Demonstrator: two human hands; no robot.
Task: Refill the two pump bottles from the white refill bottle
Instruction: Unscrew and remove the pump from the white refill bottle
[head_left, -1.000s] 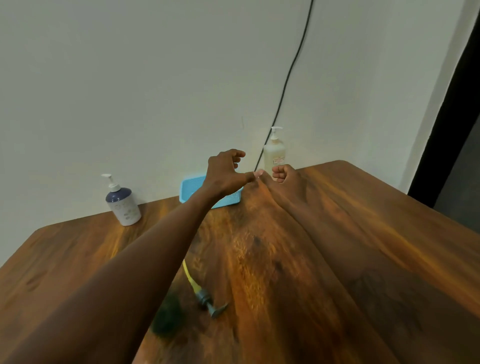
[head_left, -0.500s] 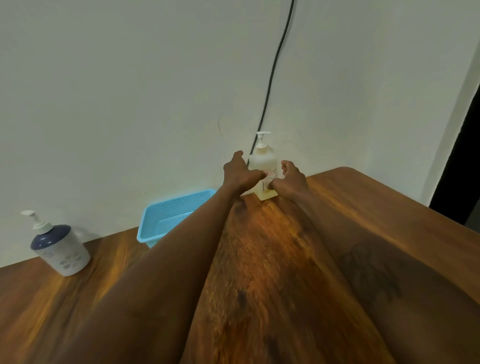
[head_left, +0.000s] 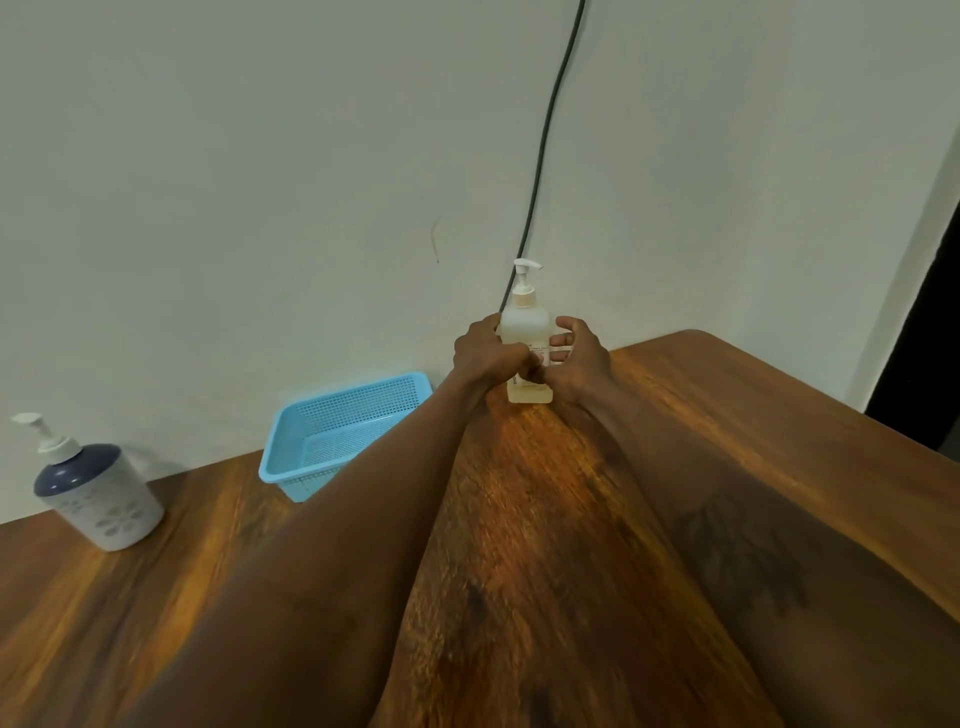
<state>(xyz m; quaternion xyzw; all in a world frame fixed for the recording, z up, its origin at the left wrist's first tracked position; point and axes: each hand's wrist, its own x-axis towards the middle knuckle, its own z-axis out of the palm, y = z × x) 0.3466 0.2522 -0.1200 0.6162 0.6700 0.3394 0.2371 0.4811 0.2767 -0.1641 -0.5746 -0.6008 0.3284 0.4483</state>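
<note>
Wooden table (head_left: 519, 519) against white wall (head_left: 260, 156); black cable (head_left: 545, 130) hangs at 12 o'clock. Clear pump bottle (head_left: 524, 322), upright at 12 o'clock, gripped round its sides by left hand (head_left: 483, 356) and right hand (head_left: 582, 361). Blue-topped pump bottle (head_left: 98, 499) at 9 o'clock; blue basket (head_left: 343, 431) at 11.

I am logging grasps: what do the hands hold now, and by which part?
The left hand and right hand grip the clear pump bottle by the middle of its body, one on each side.

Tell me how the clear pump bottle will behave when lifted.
The clear pump bottle is tall on a small base, so it may tip if pushed high. Its smooth sides may be slippery; the left hand and right hand both hold it.
</note>
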